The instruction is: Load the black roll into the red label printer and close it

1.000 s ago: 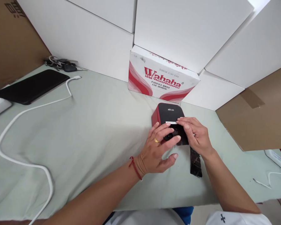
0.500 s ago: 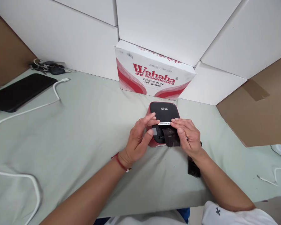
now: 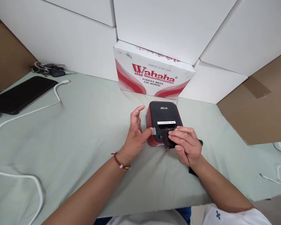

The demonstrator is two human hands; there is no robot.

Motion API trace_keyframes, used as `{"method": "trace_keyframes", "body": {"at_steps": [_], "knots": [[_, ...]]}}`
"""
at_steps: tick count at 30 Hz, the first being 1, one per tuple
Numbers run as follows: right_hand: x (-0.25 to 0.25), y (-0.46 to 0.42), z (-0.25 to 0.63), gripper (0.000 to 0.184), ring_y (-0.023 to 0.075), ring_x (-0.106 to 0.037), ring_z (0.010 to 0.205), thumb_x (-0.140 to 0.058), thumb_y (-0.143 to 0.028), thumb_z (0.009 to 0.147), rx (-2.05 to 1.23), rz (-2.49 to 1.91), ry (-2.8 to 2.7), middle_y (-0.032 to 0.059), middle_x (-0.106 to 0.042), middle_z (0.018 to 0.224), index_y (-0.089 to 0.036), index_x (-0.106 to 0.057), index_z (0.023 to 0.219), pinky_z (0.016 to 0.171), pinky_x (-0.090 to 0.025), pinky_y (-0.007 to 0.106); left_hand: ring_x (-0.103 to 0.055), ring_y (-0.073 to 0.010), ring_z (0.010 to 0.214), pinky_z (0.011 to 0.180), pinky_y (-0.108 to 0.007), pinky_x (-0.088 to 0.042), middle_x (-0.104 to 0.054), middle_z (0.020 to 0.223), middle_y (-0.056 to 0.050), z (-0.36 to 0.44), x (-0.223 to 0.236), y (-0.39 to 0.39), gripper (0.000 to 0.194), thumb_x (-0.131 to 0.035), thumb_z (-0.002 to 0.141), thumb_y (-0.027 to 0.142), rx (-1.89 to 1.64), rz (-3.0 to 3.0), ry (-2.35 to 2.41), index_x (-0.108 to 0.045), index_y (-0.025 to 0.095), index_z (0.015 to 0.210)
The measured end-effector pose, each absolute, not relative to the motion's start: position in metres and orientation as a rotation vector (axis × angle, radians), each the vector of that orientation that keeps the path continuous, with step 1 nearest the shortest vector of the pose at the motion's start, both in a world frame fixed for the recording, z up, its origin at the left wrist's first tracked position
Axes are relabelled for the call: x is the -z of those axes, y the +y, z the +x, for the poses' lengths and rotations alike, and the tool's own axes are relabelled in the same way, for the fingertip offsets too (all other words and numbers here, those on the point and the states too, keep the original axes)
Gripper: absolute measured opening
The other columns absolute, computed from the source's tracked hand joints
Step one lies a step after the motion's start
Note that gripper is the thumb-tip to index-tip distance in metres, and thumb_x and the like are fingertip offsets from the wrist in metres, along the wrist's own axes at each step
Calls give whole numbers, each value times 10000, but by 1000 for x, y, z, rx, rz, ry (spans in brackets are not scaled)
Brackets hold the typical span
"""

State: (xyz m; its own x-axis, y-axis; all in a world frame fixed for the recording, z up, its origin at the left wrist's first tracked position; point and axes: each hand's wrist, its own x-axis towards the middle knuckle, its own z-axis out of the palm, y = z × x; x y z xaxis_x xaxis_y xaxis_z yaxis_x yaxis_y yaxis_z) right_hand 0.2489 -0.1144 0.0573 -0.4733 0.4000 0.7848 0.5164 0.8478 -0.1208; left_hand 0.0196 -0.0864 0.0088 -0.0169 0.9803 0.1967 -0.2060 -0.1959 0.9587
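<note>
A small boxy device with a black top and red sides stands on the cloth-covered table. Across its top runs a white printed label, with a dark slot below. A dark, shiny flexible strip comes out over the device's near side. My right hand has its fingers on this strip, thumb below them; part of the strip is hidden. My left hand is open at the device's left side, its thumb at a light grey tab and its index finger raised.
Behind the device stands a Wahaha water carton against white panels. At left lie a black phone, keys and a white cable. A black object shows partly under my right wrist. Cardboard borders the right side.
Both hands have left the white label. My left hand has moved slightly left, raising its index finger, with its thumb at the grey tab. My right hand has come down onto the dark strip.
</note>
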Motion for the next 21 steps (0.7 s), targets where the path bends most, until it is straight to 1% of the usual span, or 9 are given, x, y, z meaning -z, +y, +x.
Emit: {"method": "trace_keyframes", "body": {"at_steps": [4, 10, 12, 14, 16, 17, 18, 19, 21], "knots": [[-60, -112, 248, 347, 258, -785, 1026, -547, -188, 1108, 156, -645, -2156, 129, -872, 1130, -181, -789, 1356, 843, -683, 439, -86, -275, 1881, 1543, -578, -74, -310, 1908, -17, 26, -11, -86, 861, -775, 859, 305, -1369, 1035, 855, -394, 419, 1623], [-77, -109, 249, 254, 237, -799, 958, -585, -176, 1097, 66, -626, -2201, 123, -879, 1060, -182, -824, 1181, 800, -669, 405, -250, -267, 1840, 1510, -528, -273, -374, 1879, -47, 27, -10, -82, 883, -806, 859, 309, -1326, 975, 727, -367, 398, 1621], [-94, -105, 250, 246, 217, -818, 961, -596, -184, 1108, -91, -741, -2213, 100, -884, 1066, -204, -841, 1102, 831, -671, 382, -275, -278, 1830, 1501, -520, -290, -374, 1884, -61, 27, -8, -81, 871, -828, 857, 326, -1322, 967, 714, -382, 377, 1604], [-114, -94, 250, 250, 192, -823, 905, -621, -268, 1131, -348, -987, -2191, 79, -884, 1074, -216, -856, 1062, 810, -667, 347, -301, -295, 1815, 1494, -523, -297, -392, 1875, -80, 27, -7, -81, 850, -850, 845, 343, -1313, 950, 707, -413, 354, 1574], [-132, -77, 247, 307, 172, -797, 782, -634, -408, 1140, -624, -1282, -2160, 70, -880, 1067, -217, -870, 1103, 722, -650, 323, -350, -311, 1786, 1479, -535, -320, -425, 1851, -99, 29, -7, -80, 826, -856, 836, 351, -1308, 935, 707, -440, 333, 1550], [-140, -66, 243, 326, 169, -783, 748, -637, -438, 1133, -708, -1411, -2170, 70, -879, 1082, -215, -874, 1152, 697, -640, 321, -381, -316, 1766, 1468, -541, -338, -444, 1836, -106, 29, -7, -80, 815, -853, 835, 351, -1310, 931, 706, -449, 325, 1542], [-145, -55, 238, 321, 177, -792, 773, -639, -416, 1122, -734, -1520, -2223, 74, -882, 1126, -213, -872, 1211, 718, -642, 323, -412, -319, 1745, 1455, -546, -359, -462, 1821, -111, 30, -7, -80, 805, -849, 832, 349, -1314, 928, 706, -457, 319, 1534], [-149, -45, 231, 311, 198, -820, 873, -640, -350, 1106, -696, -1621, -2330, 78, -882, 1206, -218, -863, 1280, 793, -654, 331, -439, -322, 1724, 1440, -550, -381, -481, 1805, -114, 30, -6, -80, 793, -842, 828, 343, -1319, 926, 709, -465, 314, 1525], [-150, -27, 215, 393, 260, -828, 1135, -660, -193, 1037, -491, -1777, -2618, 87, -860, 1358, -238, -841, 1382, 964, -641, 363, -475, -327, 1693, 1416, -558, -414, -517, 1766, -118, 31, -5, -80, 760, -825, 823, 329, -1326, 929, 723, -486, 306, 1503]]}}
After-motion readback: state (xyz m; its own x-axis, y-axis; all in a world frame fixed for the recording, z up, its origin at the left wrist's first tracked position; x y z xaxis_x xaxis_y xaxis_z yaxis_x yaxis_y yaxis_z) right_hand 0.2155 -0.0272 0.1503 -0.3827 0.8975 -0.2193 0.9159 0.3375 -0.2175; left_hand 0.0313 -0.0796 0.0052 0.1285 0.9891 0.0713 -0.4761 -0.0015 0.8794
